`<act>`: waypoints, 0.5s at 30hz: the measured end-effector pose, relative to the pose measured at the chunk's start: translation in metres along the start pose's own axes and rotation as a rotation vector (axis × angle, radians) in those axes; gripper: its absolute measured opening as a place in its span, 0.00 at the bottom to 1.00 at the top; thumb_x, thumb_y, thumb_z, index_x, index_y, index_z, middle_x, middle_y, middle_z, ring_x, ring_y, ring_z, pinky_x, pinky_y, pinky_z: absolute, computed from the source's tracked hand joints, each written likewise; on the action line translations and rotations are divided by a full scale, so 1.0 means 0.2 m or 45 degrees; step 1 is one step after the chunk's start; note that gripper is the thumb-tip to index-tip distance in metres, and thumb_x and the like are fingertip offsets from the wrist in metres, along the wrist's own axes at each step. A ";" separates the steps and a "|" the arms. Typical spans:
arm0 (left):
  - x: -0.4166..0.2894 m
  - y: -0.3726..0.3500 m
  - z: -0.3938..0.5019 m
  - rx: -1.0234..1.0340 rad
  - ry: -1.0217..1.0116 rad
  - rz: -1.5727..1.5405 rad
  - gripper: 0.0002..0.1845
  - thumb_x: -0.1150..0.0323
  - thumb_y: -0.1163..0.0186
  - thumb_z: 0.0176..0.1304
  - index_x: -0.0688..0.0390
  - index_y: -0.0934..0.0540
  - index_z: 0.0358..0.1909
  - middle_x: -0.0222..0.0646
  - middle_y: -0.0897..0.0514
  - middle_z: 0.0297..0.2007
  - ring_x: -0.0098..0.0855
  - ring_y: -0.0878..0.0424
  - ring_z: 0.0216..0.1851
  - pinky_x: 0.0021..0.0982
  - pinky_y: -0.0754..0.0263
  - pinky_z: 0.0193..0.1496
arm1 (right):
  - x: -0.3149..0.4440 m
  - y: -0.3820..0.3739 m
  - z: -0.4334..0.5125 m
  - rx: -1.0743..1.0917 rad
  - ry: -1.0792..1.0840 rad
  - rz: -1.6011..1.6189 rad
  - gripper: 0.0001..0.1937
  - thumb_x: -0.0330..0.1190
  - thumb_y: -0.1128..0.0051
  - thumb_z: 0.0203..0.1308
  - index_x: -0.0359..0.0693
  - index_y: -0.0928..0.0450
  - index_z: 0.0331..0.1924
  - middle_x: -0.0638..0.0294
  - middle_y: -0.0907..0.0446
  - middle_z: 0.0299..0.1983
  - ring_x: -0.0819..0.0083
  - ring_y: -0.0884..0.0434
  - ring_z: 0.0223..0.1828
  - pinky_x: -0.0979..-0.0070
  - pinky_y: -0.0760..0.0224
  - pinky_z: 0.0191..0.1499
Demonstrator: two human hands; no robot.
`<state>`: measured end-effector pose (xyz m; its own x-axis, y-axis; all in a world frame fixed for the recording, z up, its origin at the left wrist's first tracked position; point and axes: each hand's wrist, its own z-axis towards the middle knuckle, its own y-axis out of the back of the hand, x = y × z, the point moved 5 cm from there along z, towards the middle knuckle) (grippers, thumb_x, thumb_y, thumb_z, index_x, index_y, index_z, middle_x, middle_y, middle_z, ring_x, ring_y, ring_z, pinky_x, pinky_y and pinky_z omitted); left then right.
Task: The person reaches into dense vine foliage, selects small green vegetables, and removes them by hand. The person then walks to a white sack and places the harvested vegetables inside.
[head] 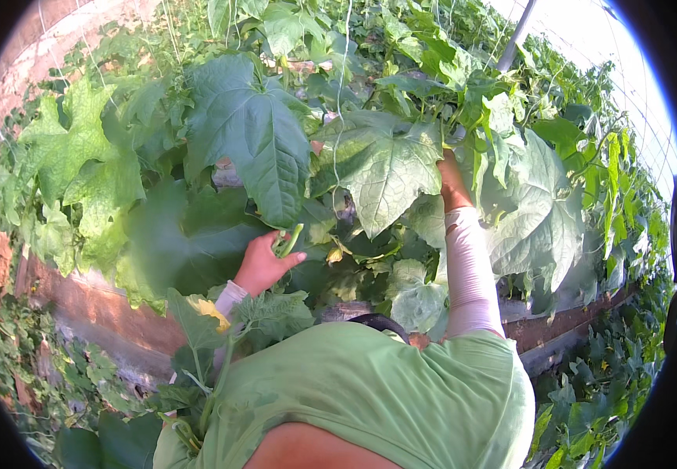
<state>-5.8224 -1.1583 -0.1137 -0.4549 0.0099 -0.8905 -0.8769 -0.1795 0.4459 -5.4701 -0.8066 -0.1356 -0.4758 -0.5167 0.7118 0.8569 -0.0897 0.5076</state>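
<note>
My left hand [263, 264] is in the middle of the view, holding short green stem pieces [292, 240] between fingers and thumb. Just above it hangs a large dark green vine leaf [250, 129]. My right hand [451, 170] reaches up into the foliage; its fingers are hidden behind leaves, so its hold is not visible. Beside it spreads a broad, pale-veined leaf [394, 170]. Leafy vine shoots [218, 375] lie between my left arm and my body, with a yellow flower [209, 311] near the left sleeve.
Thin white strings [341, 88] hang down among the vines. A grey pole [516, 38] slants at the upper right. A small yellow flower [335, 254] sits right of my left hand. Bare soil [110, 313] shows at lower left, and more low leaves [584, 404] grow at lower right.
</note>
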 end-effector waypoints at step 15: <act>0.11 0.00 0.07 -0.087 0.037 0.065 0.19 0.63 0.28 0.47 0.63 0.22 0.36 0.31 0.19 0.30 0.21 0.25 0.31 0.26 0.29 0.38 | -0.52 -0.12 0.03 -0.286 -0.581 1.366 0.14 0.34 0.49 0.63 0.38 0.27 0.49 0.61 0.22 0.39 0.71 0.21 0.33 0.78 0.26 0.33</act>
<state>-5.8345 -1.1451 -0.1331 -0.4929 -0.0293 -0.8696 -0.8398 -0.2455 0.4843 -5.4426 -0.7453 -0.2199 0.5187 -0.0717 0.8520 0.8549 0.0329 -0.5177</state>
